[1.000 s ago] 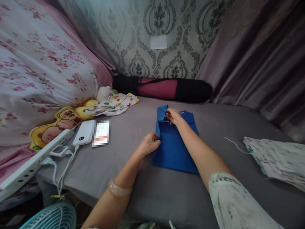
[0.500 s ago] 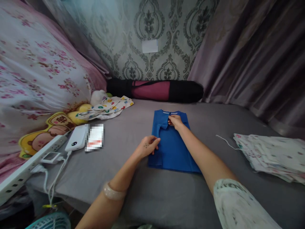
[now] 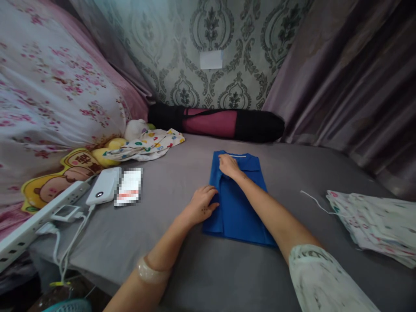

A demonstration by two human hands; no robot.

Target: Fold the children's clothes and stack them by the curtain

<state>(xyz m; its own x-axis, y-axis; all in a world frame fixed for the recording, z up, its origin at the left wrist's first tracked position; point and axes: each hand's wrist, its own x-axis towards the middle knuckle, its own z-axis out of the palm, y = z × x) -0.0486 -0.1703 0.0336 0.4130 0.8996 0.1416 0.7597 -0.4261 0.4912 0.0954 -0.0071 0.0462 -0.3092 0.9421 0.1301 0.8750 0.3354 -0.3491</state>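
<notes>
A blue shirt [image 3: 242, 212] lies folded into a narrow rectangle on the grey sheet, its collar towards the wall. At its upper left, beside the collar, my right hand [image 3: 228, 165] is closed on the cloth with bent fingers. The right forearm crosses over the shirt and hides part of its right side. My left hand [image 3: 203, 204] rests at the shirt's left edge, touching it, with thumb and fingers apart. A folded strip of cloth runs down that left side.
A dark bag with a pink middle [image 3: 211, 123] lies along the wall. Light patterned clothes [image 3: 377, 221] with a white cord are at the right. On the left are a power strip [image 3: 42, 221], a white power bank [image 3: 104, 186], a blurred card [image 3: 129, 187], plush toys and patterned cloth [image 3: 152, 145].
My right hand has moved left across the top of the shirt, and the lifted flap there now lies flatter. My left hand has stayed at the left edge. The view has shifted slightly.
</notes>
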